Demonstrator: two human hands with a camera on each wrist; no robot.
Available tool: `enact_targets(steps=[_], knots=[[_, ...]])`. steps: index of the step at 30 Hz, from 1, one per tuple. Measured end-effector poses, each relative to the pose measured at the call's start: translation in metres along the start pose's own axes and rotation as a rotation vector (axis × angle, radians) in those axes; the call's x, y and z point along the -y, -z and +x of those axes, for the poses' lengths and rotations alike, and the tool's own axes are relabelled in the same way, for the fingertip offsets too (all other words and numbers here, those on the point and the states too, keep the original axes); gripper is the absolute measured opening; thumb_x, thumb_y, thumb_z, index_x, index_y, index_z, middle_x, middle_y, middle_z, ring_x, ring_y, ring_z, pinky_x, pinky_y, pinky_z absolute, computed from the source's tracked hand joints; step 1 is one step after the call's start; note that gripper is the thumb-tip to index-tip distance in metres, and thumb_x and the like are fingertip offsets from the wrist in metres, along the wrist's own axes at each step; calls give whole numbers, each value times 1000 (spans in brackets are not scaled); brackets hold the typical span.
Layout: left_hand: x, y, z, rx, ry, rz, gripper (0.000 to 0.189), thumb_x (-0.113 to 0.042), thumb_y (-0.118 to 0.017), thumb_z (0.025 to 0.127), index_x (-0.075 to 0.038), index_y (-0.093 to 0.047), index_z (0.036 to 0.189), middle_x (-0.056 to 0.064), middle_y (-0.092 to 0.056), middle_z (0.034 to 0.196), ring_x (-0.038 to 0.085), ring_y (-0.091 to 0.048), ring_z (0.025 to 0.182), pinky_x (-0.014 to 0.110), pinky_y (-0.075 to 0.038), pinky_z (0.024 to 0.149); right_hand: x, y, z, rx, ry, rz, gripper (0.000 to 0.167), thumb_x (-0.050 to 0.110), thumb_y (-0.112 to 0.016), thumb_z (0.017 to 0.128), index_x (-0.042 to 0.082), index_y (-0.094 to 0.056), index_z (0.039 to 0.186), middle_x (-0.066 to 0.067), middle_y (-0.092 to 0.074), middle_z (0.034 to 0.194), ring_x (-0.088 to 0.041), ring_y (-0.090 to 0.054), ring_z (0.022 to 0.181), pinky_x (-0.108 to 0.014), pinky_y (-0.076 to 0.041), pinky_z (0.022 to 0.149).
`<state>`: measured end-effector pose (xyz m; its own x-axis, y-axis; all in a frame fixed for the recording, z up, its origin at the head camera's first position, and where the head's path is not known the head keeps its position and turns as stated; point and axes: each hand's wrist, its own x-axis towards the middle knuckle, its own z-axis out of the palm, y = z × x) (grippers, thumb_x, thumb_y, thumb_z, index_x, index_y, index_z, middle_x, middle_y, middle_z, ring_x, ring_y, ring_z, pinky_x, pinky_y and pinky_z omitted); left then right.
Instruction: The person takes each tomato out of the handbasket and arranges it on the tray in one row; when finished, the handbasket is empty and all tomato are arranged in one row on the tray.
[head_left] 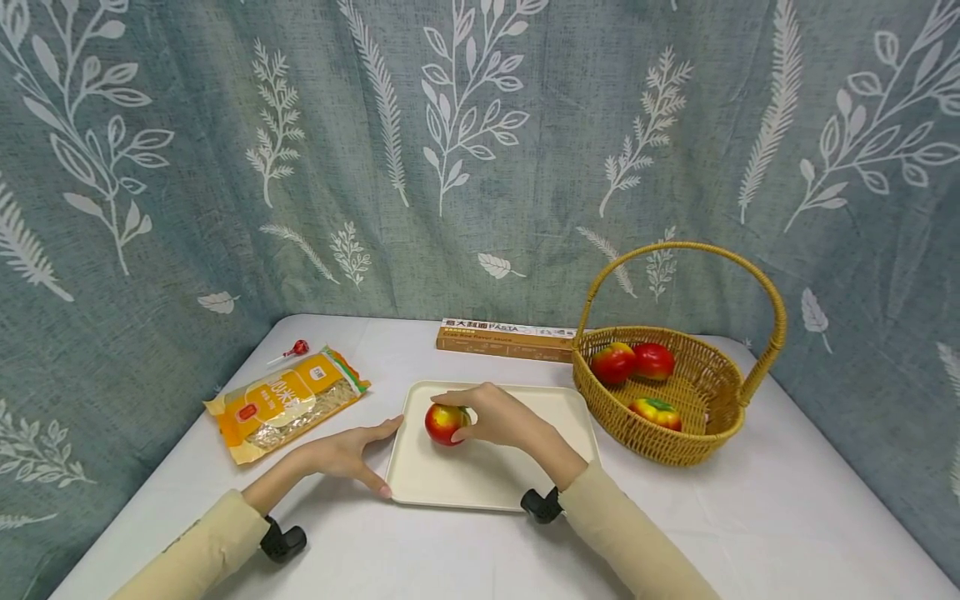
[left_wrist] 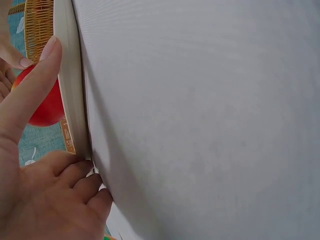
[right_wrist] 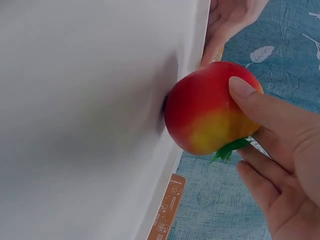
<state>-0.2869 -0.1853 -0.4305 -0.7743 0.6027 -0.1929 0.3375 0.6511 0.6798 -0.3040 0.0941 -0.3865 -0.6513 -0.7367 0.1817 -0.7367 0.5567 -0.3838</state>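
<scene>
My right hand [head_left: 496, 414] grips a red-and-yellow fruit [head_left: 444, 425] with a green leafy top, over the left part of a cream rectangular tray [head_left: 517, 483]. In the right wrist view the thumb [right_wrist: 272, 107] lies on the fruit's side; the fruit [right_wrist: 207, 107] sits close to the tray surface, and I cannot tell whether it touches. My left hand [head_left: 337, 457] is spread along the tray's left edge, thumb at the near corner and fingers farther up. In the left wrist view its thumb [left_wrist: 32, 87] lies against the rim of the tray [left_wrist: 72, 85].
Right of the tray stands a wicker basket [head_left: 693, 454] with a tall handle, holding 3 red-and-yellow fruits [head_left: 655, 361]. Behind the tray lies a brown pasta box [head_left: 502, 343]. To the left are an orange food packet [head_left: 288, 404] and a red lollipop [head_left: 300, 347] on the white table [head_left: 420, 550].
</scene>
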Motion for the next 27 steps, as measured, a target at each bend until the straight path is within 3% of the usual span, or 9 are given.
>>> enact_targets(steps=[10,16,18,23,27], knots=[[-1,1,-2,1,-6,-3,113,-34,-87,70,-2,-18,153,22,-19,156,38,-17,143,53,-15,115,1,0,11,44,17,-11,59,20,-81,79,13,-59,134,-1,-61,130,-13,-59,114,-28,-47,97],[0,1,-1,5,-7,2,112,-34,-87,70,-2,-18,153,22,-20,156,38,-17,143,54,-16,114,-2,-3,13,31,-34,-18,68,28,-82,77,5,-56,136,-6,-59,133,-18,-57,118,-32,-44,101],[0,1,0,6,-8,3,112,-34,-87,70,-2,-19,153,21,-20,156,38,-17,143,54,-16,114,-4,-5,13,29,-60,-27,70,32,-82,77,3,-56,135,-9,-60,131,-19,-60,112,-31,-47,97],[0,1,0,7,-6,3,112,-33,-87,70,-1,-20,153,21,-20,156,38,-18,143,54,-16,114,-8,-7,14,30,-72,-9,58,28,-82,78,2,-63,126,-13,-68,117,-23,-67,98,-31,-53,84],[0,0,0,6,-4,-14,112,-33,-88,69,0,-21,152,21,-19,156,38,-17,143,54,-15,115,-10,-7,14,38,-75,6,53,21,-80,80,1,-63,126,-15,-68,115,-26,-66,103,-34,-53,88]])
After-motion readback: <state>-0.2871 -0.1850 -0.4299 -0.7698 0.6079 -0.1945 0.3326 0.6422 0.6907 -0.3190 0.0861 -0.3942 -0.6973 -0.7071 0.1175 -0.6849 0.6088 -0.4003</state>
